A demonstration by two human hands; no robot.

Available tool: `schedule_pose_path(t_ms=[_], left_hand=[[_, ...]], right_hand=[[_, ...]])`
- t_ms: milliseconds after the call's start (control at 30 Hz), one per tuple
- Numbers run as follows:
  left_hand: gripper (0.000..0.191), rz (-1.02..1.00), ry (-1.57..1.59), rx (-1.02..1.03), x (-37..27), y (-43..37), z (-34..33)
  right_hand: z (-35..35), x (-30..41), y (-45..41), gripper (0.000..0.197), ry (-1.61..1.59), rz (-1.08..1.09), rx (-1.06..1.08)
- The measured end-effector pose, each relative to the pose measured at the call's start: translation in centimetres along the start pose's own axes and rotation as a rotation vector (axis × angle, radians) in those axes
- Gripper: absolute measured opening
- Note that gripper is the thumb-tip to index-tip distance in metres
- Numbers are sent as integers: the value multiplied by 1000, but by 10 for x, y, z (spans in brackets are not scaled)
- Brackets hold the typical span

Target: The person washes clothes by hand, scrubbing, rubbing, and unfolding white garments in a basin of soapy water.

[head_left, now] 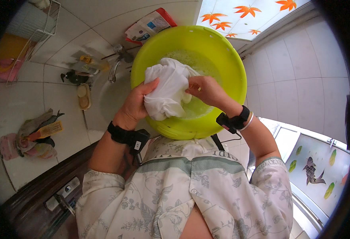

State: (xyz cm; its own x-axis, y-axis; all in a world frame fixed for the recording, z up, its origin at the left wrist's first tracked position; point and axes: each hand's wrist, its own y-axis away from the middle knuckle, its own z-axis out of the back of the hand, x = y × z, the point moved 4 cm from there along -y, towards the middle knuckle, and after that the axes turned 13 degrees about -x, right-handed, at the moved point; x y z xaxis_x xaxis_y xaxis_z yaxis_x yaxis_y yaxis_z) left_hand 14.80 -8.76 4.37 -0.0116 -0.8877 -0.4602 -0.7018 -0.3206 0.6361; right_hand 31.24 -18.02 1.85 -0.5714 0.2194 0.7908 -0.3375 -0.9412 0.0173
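A bunched wet white cloth (167, 86) is held up over a large lime-green plastic basin (234, 68). My left hand (137, 100) grips the cloth's left side, its thumb lying on top. At the right edge, my right hand (204, 89) has curled fingers pinching a part of the same cloth. Sudsy water (203, 64) lies in the basin, below and behind the cloth. Folds of the cloth hide some of the fingertips on both hands.
Left of the basin are a washbasin (103, 104) with a chrome faucet (114, 70), a soap dish (83, 96) and bottles (88, 66). A red-and-white plastic packet (149, 26) stands behind the basin. Cloths and a brush (44, 131) lie on the far-left tiles.
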Motion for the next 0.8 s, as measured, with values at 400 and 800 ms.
schedule_pose_path(t_ms=[400, 800], left_hand=[[50, -75, -186, -28, -6, 10, 12], [53, -35, 64, 69, 6, 5, 8]], right_hand=[[51, 27, 19, 13, 343, 115, -52], [52, 15, 27, 11, 337, 96, -144]])
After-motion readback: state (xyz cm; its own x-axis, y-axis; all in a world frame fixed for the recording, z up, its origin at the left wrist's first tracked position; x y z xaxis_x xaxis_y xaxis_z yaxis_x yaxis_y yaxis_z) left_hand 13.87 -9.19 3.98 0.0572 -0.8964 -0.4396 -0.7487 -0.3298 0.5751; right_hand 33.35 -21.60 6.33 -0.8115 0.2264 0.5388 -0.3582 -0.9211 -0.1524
